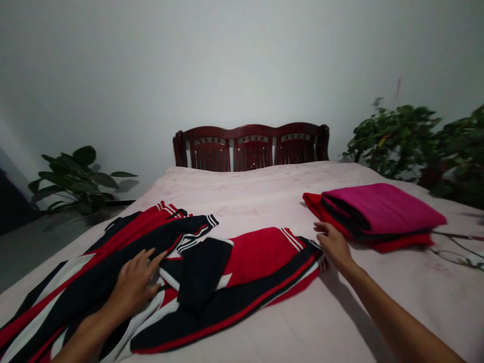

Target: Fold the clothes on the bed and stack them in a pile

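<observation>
A track jacket (260,252) in navy, red and white lies spread on the bed, its striped cuffs and hem showing and one dark sleeve folded across its middle. My left hand (136,277) rests over the dark cloth left of that fold, fingers spread and closed on nothing. At the jacket's right end, my right hand (335,247) has its bent fingers at a striped cuff and seems to pinch it; the thumb is mostly hidden. More navy, red and white sportswear (94,267) lies in long folds at the left, partly under my left forearm.
A folded magenta cloth (389,206) lies on red and dark folded cloth (401,244) at right, with eyeglasses (454,257) beside it. A pink bedsheet (234,191) covers the bed before a dark wooden headboard (253,146). Leafy plants (79,176) stand on both sides.
</observation>
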The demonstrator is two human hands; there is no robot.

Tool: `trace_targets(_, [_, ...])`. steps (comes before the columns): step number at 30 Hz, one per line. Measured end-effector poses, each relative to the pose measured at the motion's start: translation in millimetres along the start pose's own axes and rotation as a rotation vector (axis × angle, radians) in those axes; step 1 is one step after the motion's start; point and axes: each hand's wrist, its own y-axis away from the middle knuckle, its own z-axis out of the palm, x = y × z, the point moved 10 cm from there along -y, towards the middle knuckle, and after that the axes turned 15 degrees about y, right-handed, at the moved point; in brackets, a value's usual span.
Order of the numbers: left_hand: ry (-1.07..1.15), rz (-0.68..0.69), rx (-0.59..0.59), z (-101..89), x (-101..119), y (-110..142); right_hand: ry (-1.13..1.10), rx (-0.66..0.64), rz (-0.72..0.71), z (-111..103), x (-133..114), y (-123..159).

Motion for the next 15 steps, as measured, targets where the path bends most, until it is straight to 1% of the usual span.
trace_targets(1, [-0.022, 0.077, -0.078, 11.0, 16, -2, 0.126, -0.073, -0.179, 15, -27, 9])
trace_targets(2, [-0.021, 0.126, -0.164, 22.2, 28, -5, 0.268, -0.165, -0.376, 34, -54, 24])
trace_targets(3, [-0.011, 0.150, -0.242, 31.8, 35, -7, 0.409, -0.259, -0.559, 55, -76, 42])
trace_targets(4, [0.004, 0.163, -0.293, 38.1, 40, -9, 0.536, -0.334, -0.706, 74, -91, 61])
trace_targets(5, [0.026, 0.180, -0.317, 40.9, 43, -12, 0.654, -0.387, -0.818, 90, -100, 77])
trace_targets(6, [0.055, 0.206, -0.323, 40.7, 46, -14, 0.755, -0.417, -0.887, 102, -105, 88])
trace_targets(7, [0.097, 0.236, -0.314, 37.9, 48, -17, 0.831, -0.432, -0.911, 110, -106, 93])
trace_targets(8, [0.153, 0.257, -0.300, 33.1, 49, -21, 0.876, -0.439, -0.891, 115, -106, 91])
trace_targets(9, [0.224, 0.253, -0.287, 27.2, 49, -25, 0.893, -0.446, -0.841, 117, -106, 84])
trace_targets(10, [0.306, 0.216, -0.267, 19.7, 46, -30, 0.888, -0.456, -0.779, 118, -106, 73])
trace_targets(12, [0.486, 0.073, -0.178, 0.7, 37, -44, 0.852, -0.482, -0.666, 116, -112, 45])
trace_targets(13, [0.562, 0.003, -0.120, -9.1, 33, -51, 0.828, -0.458, -0.617, 112, -119, 29])
trace_targets(14, [0.617, -0.050, -0.068, -17.6, 30, -58, 0.796, -0.376, -0.566, 102, -129, 12])
trace_targets(15, [0.650, -0.082, -0.028, -24.2, 30, -64, 0.752, -0.234, -0.513, 88, -141, -4])
